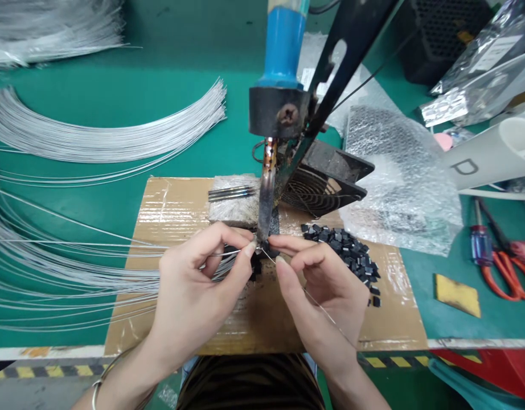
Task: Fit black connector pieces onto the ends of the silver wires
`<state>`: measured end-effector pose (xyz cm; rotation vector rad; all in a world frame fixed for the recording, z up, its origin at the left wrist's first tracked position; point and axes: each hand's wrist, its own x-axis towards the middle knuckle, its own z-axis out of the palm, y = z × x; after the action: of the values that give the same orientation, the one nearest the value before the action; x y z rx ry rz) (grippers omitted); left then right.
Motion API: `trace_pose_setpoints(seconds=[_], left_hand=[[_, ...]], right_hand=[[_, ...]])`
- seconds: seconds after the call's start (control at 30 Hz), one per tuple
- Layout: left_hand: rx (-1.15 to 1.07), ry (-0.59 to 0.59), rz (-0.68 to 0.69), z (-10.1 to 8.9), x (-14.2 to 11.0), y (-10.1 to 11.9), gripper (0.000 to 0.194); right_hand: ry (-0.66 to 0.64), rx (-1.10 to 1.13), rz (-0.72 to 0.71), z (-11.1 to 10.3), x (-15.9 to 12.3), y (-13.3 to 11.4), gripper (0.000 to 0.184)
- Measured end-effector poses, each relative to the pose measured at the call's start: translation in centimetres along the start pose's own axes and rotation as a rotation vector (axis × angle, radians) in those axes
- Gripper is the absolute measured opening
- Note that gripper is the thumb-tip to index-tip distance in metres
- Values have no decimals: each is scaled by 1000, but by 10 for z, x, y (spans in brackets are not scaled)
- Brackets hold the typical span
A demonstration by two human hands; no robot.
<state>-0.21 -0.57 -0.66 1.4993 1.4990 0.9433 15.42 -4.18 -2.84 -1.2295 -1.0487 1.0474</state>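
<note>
A soldering iron (283,54) with a blue handle is clamped upright on a black stand arm (348,45), its tip pointing down between my hands. My left hand (202,285) is closed in a pinch on a thin grey wire (145,244) just left of the tip. What sits at the wire's end is too small to make out. Thin solder wire (326,314) runs through my right hand (326,285), whose thumb and fingers pinch it close to the tip. Several grey wires (134,279) pass behind my left hand. Small black parts (348,250) lie heaped beyond my right hand.
Cardboard (160,210) covers the bench under my hands. A black fan (326,176) stands behind the iron tip. A wire bundle (117,134) lies back left. Bubble wrap (390,176), a yellow sponge (458,294), red-handled scissors (508,276) and a screwdriver (481,245) are at right.
</note>
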Motion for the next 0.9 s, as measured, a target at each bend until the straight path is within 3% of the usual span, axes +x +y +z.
trace_pose_setpoints(seconds=[0.9], left_hand=[[15,3,15,0,1,1,9]], right_hand=[[1,-14,-15,-1,-1,2,18]])
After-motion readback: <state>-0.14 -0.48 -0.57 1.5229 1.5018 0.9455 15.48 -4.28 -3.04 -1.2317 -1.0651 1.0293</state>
